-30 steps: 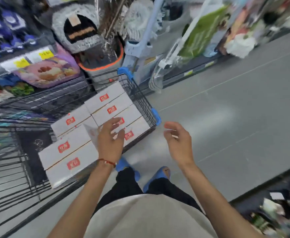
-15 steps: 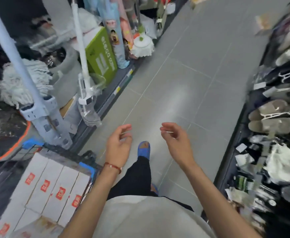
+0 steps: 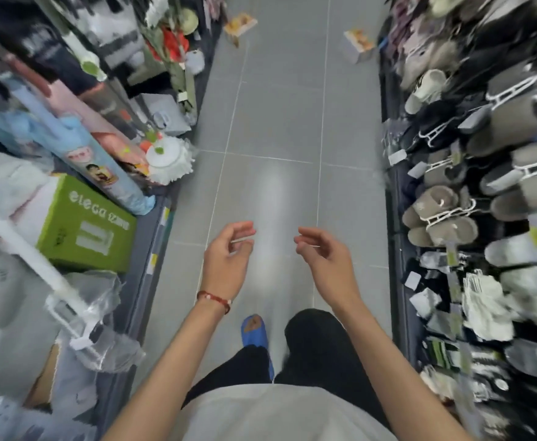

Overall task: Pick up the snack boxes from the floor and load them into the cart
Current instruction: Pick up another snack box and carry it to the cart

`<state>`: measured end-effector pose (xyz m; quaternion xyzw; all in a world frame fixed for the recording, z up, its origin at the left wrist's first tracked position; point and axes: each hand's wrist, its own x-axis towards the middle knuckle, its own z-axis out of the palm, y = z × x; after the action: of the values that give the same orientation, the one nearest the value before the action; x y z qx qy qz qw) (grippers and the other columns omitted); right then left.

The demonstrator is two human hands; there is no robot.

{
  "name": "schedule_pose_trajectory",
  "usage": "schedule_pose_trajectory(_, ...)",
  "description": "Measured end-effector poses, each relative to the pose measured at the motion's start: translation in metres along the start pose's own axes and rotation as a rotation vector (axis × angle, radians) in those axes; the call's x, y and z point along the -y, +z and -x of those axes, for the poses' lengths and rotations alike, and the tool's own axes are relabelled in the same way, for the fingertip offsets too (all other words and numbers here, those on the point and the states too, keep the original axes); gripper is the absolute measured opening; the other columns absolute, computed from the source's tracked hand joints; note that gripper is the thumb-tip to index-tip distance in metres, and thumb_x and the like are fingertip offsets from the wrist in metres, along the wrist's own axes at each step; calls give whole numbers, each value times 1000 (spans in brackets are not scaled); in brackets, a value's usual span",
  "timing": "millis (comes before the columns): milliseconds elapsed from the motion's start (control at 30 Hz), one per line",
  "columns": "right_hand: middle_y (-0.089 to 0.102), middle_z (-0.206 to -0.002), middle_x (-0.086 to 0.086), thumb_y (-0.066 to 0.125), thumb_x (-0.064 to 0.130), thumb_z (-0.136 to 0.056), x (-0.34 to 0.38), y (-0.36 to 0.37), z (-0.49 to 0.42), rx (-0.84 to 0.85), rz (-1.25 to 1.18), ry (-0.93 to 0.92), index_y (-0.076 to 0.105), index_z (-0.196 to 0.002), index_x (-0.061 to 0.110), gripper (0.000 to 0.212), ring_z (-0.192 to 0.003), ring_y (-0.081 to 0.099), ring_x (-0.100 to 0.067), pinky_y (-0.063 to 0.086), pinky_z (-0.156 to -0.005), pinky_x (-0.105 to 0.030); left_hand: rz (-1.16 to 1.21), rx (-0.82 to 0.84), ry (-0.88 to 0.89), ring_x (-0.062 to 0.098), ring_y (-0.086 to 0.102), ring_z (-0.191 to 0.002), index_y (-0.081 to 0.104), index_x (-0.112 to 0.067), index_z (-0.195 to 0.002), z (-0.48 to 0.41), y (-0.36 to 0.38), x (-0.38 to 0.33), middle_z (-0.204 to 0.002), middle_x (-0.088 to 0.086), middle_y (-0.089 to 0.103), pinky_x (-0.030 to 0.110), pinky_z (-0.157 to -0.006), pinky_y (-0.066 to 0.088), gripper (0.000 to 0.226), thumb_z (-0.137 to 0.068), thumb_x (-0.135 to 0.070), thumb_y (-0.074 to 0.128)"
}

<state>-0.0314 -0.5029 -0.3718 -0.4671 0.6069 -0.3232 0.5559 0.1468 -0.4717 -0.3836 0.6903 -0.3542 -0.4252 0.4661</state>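
Left shelving: green carton near, white mop head farther along.

Left hand, red bracelet at the wrist, raised over the grey floor; fingers loosely curled, holding nothing.

First snack box lies far down the aisle, beside the left shelving.

Blue sandal on the floor, near.

Right hand level with the left, apart from it; fingers relaxed, empty.

Second snack box far, beside the right rack.

Right rack: grey slippers on white hangers.
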Motion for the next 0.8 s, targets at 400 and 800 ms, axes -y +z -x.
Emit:
schedule_pose_trajectory(400,76,-108,2,63,7,-98,92,-31,-268,-79,-108,46,71,-112,25,24,-105,70,-17,57,-94,-32,-17,117,-13,8,68,-100,67,-20,-109,-275,105,-95,-107,-2,73,24,-86,49,35,-90,7,55)
schedule_pose_trajectory(800,78,-105,1,63,5,-96,203,-53,-538,-15,-135,113,72,-110,25,25,-95,70,-13,53,-87,-25,12,153,-60,15,68,-103,67,-18,-112,-523,192,-201,-110,-1,72,18,-75,52,32,-93,5,54)
